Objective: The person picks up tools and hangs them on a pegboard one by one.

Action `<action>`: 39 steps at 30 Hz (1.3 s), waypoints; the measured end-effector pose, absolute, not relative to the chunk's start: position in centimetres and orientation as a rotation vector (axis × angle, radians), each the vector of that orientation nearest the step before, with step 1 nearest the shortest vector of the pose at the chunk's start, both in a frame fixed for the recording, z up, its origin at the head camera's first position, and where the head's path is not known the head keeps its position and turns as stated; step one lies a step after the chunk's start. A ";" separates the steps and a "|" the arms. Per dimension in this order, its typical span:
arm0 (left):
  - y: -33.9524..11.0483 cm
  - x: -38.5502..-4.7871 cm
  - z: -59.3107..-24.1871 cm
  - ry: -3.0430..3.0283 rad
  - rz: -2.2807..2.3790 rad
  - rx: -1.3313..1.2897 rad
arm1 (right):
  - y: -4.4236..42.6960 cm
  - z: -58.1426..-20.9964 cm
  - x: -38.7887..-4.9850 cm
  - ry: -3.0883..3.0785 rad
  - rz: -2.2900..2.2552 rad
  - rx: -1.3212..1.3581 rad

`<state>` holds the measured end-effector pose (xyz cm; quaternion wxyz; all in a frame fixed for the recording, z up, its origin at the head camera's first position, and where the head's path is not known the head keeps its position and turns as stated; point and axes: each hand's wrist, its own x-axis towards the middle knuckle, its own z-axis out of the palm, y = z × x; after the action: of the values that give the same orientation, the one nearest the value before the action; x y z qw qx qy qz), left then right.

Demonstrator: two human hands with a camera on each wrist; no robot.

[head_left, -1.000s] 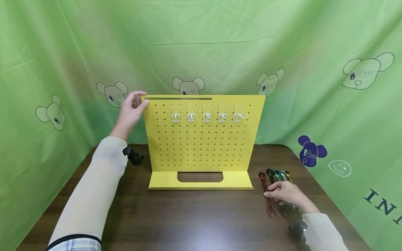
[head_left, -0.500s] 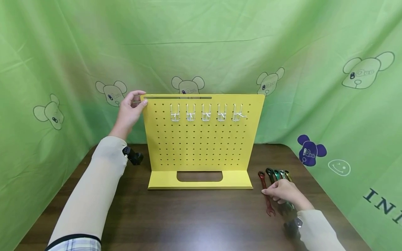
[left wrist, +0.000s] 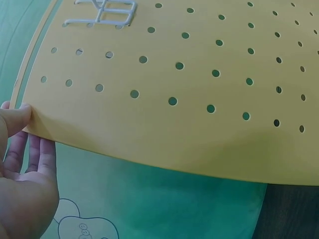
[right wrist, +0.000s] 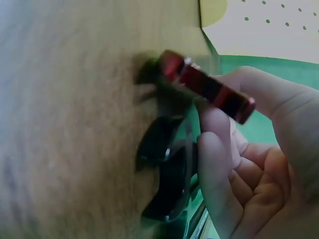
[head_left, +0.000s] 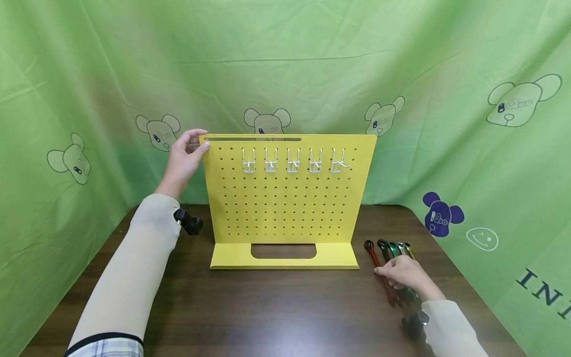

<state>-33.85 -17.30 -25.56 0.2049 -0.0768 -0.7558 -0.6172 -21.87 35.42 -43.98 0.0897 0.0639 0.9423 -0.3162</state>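
Note:
The yellow pegboard stands upright on the table. My left hand holds its top left corner, with the thumb in front and the fingers behind in the left wrist view. Near the board's right foot, my right hand pinches a red combination wrench between thumb and fingers. In the right wrist view the red wrench is tilted and appears raised off the wood. Beside that hand lie a black wrench, a green wrench and others, partly hidden by the hand.
Several white wire hooks sit in a row along the upper part of the board. A brown wooden table bears everything. Green printed cloth surrounds the table behind and at the sides.
The red wrench now lies at a new slant, its ring end shifted slightly left and its open end right. My right hand has shifted slightly left; my left hand stays at the corner.

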 end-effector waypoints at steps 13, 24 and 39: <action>-17.1 -34.0 -25.5 -2.139 -1.707 -0.257 | 35.2 -43.5 -21.1 2.853 -0.910 0.139; -17.1 -33.8 -25.5 -2.123 -1.703 -0.263 | 34.9 -42.3 -20.3 2.879 -1.013 0.039; -17.4 -33.4 -25.3 -2.103 -1.710 -0.249 | 32.7 -39.9 -20.4 2.752 -1.292 -0.236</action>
<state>-33.41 -17.45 -25.34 0.2085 -0.0895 -0.7556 -0.6144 -20.36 32.69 -39.94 0.0463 -0.0772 0.9016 -0.4232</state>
